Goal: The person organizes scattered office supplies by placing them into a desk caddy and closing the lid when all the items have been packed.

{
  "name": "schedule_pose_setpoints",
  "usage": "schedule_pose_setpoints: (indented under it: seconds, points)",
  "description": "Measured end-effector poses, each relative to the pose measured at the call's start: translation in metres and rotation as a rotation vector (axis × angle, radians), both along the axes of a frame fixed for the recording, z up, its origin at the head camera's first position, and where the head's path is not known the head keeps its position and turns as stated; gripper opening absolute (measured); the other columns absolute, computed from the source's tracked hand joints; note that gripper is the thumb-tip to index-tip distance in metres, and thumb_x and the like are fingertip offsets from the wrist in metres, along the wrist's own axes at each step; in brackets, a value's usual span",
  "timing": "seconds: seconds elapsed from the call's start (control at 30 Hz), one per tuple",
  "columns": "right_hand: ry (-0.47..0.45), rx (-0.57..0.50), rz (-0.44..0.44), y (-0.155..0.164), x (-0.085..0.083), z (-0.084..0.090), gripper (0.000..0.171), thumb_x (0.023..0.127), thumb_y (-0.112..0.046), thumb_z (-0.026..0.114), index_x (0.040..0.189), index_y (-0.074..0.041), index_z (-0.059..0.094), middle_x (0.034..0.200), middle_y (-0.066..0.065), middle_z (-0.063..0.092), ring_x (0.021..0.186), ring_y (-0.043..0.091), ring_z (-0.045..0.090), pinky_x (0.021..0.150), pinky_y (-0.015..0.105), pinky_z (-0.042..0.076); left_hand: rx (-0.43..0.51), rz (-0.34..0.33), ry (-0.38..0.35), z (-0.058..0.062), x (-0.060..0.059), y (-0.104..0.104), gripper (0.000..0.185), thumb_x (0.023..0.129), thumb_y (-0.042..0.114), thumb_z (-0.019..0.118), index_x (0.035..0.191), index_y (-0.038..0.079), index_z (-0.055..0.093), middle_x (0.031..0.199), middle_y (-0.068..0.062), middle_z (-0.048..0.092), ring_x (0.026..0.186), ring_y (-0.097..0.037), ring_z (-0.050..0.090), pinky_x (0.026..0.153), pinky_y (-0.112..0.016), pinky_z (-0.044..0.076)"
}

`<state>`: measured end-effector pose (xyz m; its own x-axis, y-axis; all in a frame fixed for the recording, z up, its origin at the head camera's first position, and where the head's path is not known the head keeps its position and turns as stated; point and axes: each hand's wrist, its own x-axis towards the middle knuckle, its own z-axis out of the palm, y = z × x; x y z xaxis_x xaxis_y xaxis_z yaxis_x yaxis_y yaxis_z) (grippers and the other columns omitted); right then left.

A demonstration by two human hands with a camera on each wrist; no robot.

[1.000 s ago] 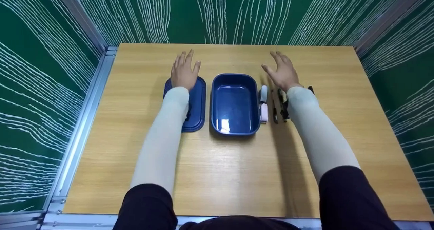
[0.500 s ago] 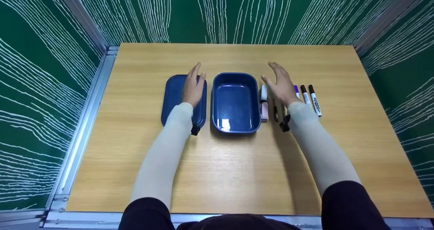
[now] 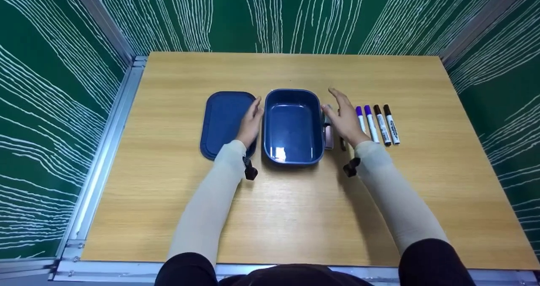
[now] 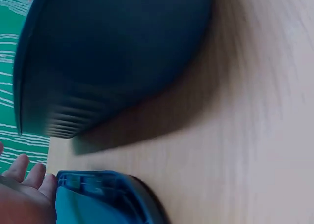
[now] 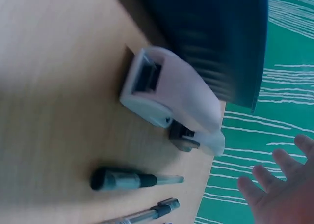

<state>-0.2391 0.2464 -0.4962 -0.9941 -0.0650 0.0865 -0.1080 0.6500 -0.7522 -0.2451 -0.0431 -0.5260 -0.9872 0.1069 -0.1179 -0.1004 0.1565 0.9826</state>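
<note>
A dark blue rectangular box [image 3: 294, 90] stands open-topped in mid-table, its wall [image 4: 113, 52] filling the top of the left wrist view. My left hand [image 3: 251, 125] is at the box's left side, above the right edge of the blue lid [image 3: 223, 123], fingers extended. On the other side, my right hand [image 3: 346, 119] is held with straight fingers above the pens, a short gap from the box. Between it and the box lie a pinkish correction tape [image 5: 186, 86] and a pale one [image 5: 208, 141], end to end. Neither hand grips anything; whether the left touches the box is unclear.
Beside the correction tapes lie a pen [image 5: 127, 180] and another clear-barrelled pen [image 5: 147, 215]. Several markers with purple or black caps, among them a black-capped marker [image 3: 392, 128], lie in a row to the right. Green chalk-lined panels [image 3: 287, 20] surround the table.
Both hands have come down and back toward my body. The left has moved right to the box's side, the right slightly left. The lid and markers are now more exposed.
</note>
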Motion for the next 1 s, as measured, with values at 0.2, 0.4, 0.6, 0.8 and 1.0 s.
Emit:
schedule_pose_setpoints:
  seconds: [0.2,0.4,0.6,0.8,1.0]
  points:
    - [0.01,-0.047,-0.02,-0.001,0.013,-0.009,0.059,0.1,-0.035,0.056,0.153,-0.016,0.037,0.158,0.01,0.034,0.144,0.031,0.033,0.116,0.049,0.031,0.0,-0.026,-0.009,-0.007,0.004,0.005,0.051,0.107,0.021,0.039,0.157,0.017,0.027,0.162,-0.006,0.026,0.149,-0.023,0.024,0.121,-0.032,0.024]
    - [0.018,-0.032,-0.038,0.001,0.022,-0.021,0.054,0.1,-0.031,0.058,0.148,-0.012,0.043,0.153,0.013,0.041,0.141,0.032,0.037,0.116,0.05,0.031,-0.003,-0.053,-0.026,-0.01,0.01,0.006,0.051,0.108,0.022,0.039,0.157,0.023,0.026,0.162,-0.002,0.027,0.148,-0.021,0.026,0.121,-0.036,0.025]
    - [0.064,-0.029,-0.031,0.003,0.029,-0.03,0.045,0.098,-0.022,0.06,0.139,-0.005,0.054,0.149,0.016,0.046,0.141,0.033,0.037,0.118,0.047,0.027,0.009,-0.059,-0.009,-0.015,0.01,0.006,0.051,0.108,0.02,0.039,0.157,0.026,0.026,0.162,0.0,0.027,0.149,-0.018,0.024,0.121,-0.034,0.023]
    - [0.071,-0.046,-0.036,0.004,0.036,-0.037,0.036,0.096,-0.015,0.063,0.127,0.001,0.062,0.145,0.016,0.049,0.141,0.033,0.038,0.117,0.047,0.03,-0.004,-0.054,-0.026,-0.016,0.011,0.006,0.051,0.108,0.021,0.038,0.157,0.026,0.026,0.162,0.001,0.028,0.149,-0.018,0.024,0.122,-0.036,0.021]
    - [0.054,-0.041,-0.04,0.004,0.041,-0.039,0.033,0.096,-0.015,0.062,0.125,0.001,0.064,0.14,0.014,0.052,0.137,0.032,0.043,0.112,0.047,0.038,0.001,-0.056,-0.038,-0.015,0.012,0.007,0.051,0.108,0.022,0.037,0.157,0.031,0.025,0.162,0.004,0.026,0.149,-0.018,0.023,0.122,-0.038,0.021]
